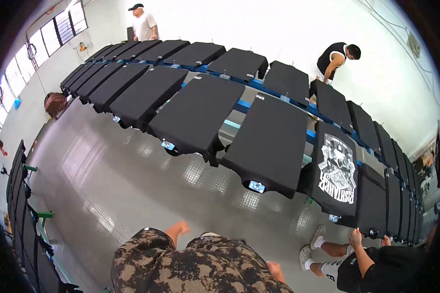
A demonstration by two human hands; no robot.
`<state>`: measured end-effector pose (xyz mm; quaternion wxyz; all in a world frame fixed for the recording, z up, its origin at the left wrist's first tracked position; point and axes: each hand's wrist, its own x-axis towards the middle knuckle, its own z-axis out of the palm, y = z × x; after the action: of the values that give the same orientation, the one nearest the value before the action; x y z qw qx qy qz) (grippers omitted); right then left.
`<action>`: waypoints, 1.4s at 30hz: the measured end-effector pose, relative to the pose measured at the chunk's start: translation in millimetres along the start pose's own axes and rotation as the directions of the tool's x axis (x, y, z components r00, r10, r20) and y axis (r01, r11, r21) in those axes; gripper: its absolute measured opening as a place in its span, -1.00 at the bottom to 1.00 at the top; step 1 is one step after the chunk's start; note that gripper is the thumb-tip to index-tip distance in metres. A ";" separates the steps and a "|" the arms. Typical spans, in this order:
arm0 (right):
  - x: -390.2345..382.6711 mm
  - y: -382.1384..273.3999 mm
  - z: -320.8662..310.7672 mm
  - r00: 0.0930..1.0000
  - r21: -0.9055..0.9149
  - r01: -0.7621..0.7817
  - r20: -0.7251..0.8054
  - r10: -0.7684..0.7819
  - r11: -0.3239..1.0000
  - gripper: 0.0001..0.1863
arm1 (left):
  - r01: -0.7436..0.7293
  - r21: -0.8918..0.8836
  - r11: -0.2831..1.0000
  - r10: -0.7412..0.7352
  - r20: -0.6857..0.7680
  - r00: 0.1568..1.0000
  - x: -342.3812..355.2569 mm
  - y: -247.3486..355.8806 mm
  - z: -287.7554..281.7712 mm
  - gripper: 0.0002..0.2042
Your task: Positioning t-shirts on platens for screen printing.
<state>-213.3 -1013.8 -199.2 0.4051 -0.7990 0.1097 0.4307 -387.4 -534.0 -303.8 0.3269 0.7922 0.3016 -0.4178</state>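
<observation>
My left hand (pixel 181 227) hangs low beside my camouflage-patterned clothing (pixel 195 268); its fingers are loosely bent and nothing shows in it. At the right edge of that clothing part of my right hand (pixel 275 270) shows, its fingers mostly hidden. Neither hand touches a board. Nearest ahead is a black T-shirt (pixel 271 139) stretched flat over a slanted board, with a small bluish label (pixel 256 186) at its near end. To its right lies a black T-shirt with a white graphic print (pixel 337 166).
Two long rows of shirt-covered boards curve across on a blue frame (pixel 242 105). A co-worker at right grips a board's near end with a hand (pixel 356 238). Two people (pixel 144 24) stand beyond the rows. More black boards (pixel 22 215) line the left; grey floor (pixel 132 180) lies between.
</observation>
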 end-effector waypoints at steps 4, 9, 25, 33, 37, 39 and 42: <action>-2.5 -8.6 15.4 0.996 0.014 -0.068 0.065 0.067 0.998 -0.69 | -0.127 -0.121 0.985 0.058 -0.460 0.886 -13.1 25.9 -92.2 -0.62; 13.0 -20.9 15.1 0.995 0.167 -0.007 -0.096 0.023 0.986 -0.78 | -0.188 -0.557 0.809 -0.126 -0.476 0.870 -22.1 39.2 -119.4 -0.70; 126.2 -77.1 -271.4 0.366 0.111 0.739 -0.894 -0.258 0.664 -0.71 | -0.794 0.003 0.608 0.782 0.170 0.600 -45.4 397.3 -65.9 -0.58; 207.8 -157.9 -397.5 0.113 -0.607 0.207 -0.765 -0.635 0.768 -0.51 | -0.633 -0.326 0.702 0.454 -0.480 0.751 17.7 555.2 -90.5 -0.38; 207.6 -191.7 -429.7 0.656 -0.431 0.112 -0.645 -0.392 0.895 -0.41 | -0.391 -0.662 0.640 0.338 -0.214 0.916 30.7 580.8 -71.7 -0.40; 234.4 -173.5 -456.5 0.553 -0.409 0.189 -0.707 -0.440 0.893 -0.48 | -0.353 -0.658 0.665 0.313 -0.183 0.932 18.9 585.5 -72.7 -0.42; 274.5 -117.5 -490.6 0.624 -0.130 0.356 -0.704 -0.339 0.925 -0.50 | -0.550 -0.535 0.641 0.362 -0.421 0.832 31.0 590.2 -74.4 -0.64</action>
<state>308.4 -1253.9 -200.0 0.4143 -0.9038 0.1069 -0.0015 105.0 -827.1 -140.9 0.6253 0.7332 0.2553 -0.0787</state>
